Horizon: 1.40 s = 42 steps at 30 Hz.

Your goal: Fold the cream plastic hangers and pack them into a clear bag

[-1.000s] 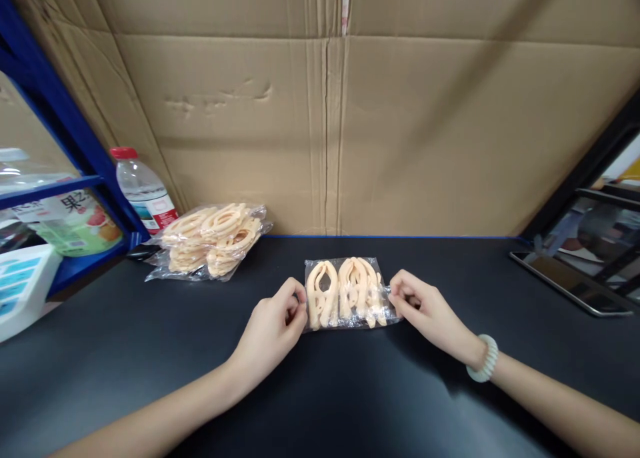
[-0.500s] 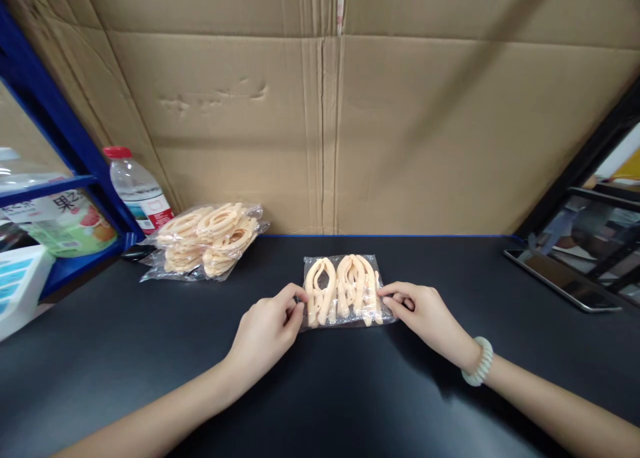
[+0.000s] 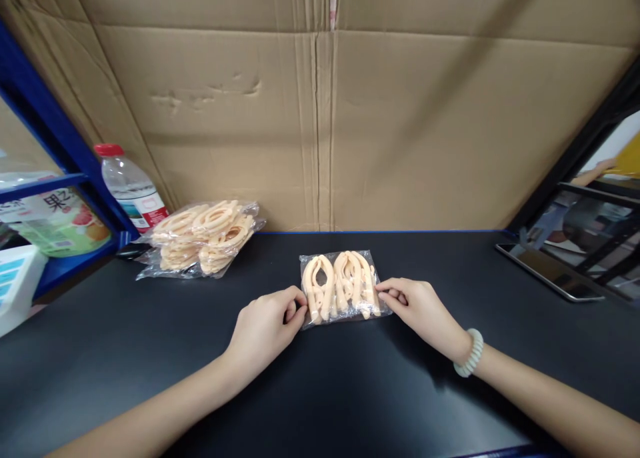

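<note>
A: What's on the left?
B: A water bottle (image 3: 131, 190), then a pile of bagged clips (image 3: 200, 238).
A: And the hands?
B: The left hand (image 3: 265, 325) pinches the small bag of clips (image 3: 340, 286) lying mid-table (image 3: 150, 351); the right hand (image 3: 417, 307) pinches its other edge.

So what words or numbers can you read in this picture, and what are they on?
"果之": large dark characters on the green packet on the blue shelf; the second character is partly hidden, and its smaller print is blurred.
Water bottle: its red and white label has print that is too small to read.
Clear bag of peach plastic clips between the hands: no print visible.
</note>
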{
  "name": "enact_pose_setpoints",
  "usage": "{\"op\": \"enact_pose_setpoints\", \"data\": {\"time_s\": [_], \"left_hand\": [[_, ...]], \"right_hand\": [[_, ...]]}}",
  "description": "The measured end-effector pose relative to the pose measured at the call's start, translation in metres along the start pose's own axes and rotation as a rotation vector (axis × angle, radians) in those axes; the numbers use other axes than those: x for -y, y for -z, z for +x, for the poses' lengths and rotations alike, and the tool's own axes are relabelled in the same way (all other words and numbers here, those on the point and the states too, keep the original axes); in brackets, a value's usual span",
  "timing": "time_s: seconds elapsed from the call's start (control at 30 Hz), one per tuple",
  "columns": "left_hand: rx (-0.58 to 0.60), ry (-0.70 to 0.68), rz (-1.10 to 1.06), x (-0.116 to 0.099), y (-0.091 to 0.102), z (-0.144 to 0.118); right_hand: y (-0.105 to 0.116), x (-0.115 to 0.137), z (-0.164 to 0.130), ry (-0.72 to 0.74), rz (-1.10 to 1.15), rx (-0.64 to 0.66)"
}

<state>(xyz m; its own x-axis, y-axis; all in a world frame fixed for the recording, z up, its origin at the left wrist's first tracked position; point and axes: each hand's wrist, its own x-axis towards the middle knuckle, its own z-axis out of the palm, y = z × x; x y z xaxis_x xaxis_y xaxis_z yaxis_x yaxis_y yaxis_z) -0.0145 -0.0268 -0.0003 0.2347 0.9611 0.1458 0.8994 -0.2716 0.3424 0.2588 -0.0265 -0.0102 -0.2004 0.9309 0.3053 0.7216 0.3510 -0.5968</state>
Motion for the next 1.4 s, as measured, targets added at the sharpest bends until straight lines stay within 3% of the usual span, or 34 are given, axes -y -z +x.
{"op": "enact_pose_setpoints", "data": {"time_s": [0.07,0.17,0.27,0.4,0.67,0.97,1.13,1.4], "left_hand": [[-0.061,-0.052,-0.007,0.003,-0.001,0.000],[-0.162,-0.259,-0.051,0.007,-0.002,0.002],[-0.132,-0.471,-0.115,0.011,-0.002,0.003],[-0.054,-0.584,-0.143,0.013,0.001,0.003],[0.133,-0.665,-0.038,0.001,0.026,-0.001],[0.200,-0.720,0.003,0.007,0.028,0.007],[0.153,-0.785,0.087,0.006,0.029,0.008],[0.043,-0.876,0.250,0.002,0.022,0.007]], "right_hand": [[0.000,0.000,0.000,0.018,-0.016,-0.004],[0.000,0.000,0.000,0.029,-0.018,0.004],[-0.001,-0.001,0.000,0.029,-0.015,0.006],[0.001,-0.003,0.000,0.029,-0.025,0.006],[0.020,0.001,0.002,0.137,-0.142,0.207],[0.043,-0.003,0.002,0.267,-0.220,0.407],[0.041,-0.009,0.003,0.386,-0.296,0.372],[0.027,-0.005,0.001,0.596,-0.605,0.220]]}}
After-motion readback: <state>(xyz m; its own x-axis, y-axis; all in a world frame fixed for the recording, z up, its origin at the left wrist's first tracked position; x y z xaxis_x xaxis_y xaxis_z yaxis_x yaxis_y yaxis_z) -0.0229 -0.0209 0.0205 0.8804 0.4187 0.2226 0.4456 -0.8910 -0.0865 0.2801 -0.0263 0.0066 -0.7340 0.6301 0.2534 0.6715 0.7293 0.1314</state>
